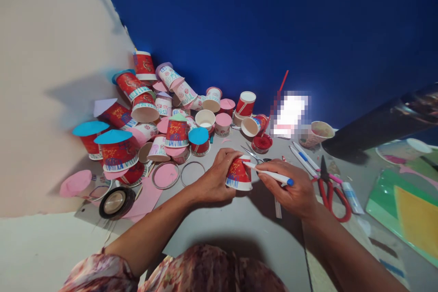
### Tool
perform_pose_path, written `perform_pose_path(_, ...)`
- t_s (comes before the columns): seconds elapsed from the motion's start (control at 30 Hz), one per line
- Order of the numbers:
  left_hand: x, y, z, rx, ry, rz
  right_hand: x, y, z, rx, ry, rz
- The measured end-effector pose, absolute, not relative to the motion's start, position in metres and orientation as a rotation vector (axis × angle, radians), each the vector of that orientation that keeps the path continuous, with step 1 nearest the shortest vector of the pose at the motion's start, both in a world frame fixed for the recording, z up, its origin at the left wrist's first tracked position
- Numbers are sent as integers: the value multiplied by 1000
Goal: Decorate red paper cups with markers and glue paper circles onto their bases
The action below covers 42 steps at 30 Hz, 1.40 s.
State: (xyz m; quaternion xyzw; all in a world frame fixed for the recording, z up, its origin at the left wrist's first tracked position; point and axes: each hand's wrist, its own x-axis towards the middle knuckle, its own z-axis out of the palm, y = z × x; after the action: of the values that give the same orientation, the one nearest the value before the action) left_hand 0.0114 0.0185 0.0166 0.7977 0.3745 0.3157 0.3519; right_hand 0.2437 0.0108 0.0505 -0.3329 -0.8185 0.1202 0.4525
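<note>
With the held cup as the middle of the dial and twelve toward the wall, a patterned garment (pixel 212 269) sits nearest, at six o'clock. The left hand (pixel 215 178) pinches a red paper cup (pixel 237 177) between thumb and fingers, mouth downward and slightly tilted, above the grey table (pixel 212 228). Blue strokes run near its white rim. The right hand (pixel 290 191), at about four, pinches a white pen (pixel 270 173) with a blue end; its nib seems to touch the cup's red side, though the contact is too small to be sure of.

Between eight and nine lies a black-rimmed disc (pixel 117 202), beside a pink sheet (pixel 147 198). Just past three are red-handled scissors (pixel 330 194), a glue tube (pixel 352 197), then green and yellow sheets (pixel 415 214).

Farther off, more pens (pixel 303 160) lie between two and three, and a pot of red (pixel 262 143) stands at one. At ten, decorated cups (pixel 119 150) are heaped, several with blue or pink discs on. Beyond everything, at twelve, rises the blue wall (pixel 256 23).
</note>
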Motion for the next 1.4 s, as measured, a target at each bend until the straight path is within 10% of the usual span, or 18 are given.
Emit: perform_pose_path(1.4, 9, 21, 14, 2042, 902, 836, 250, 10, 53, -886, -1957, 300)
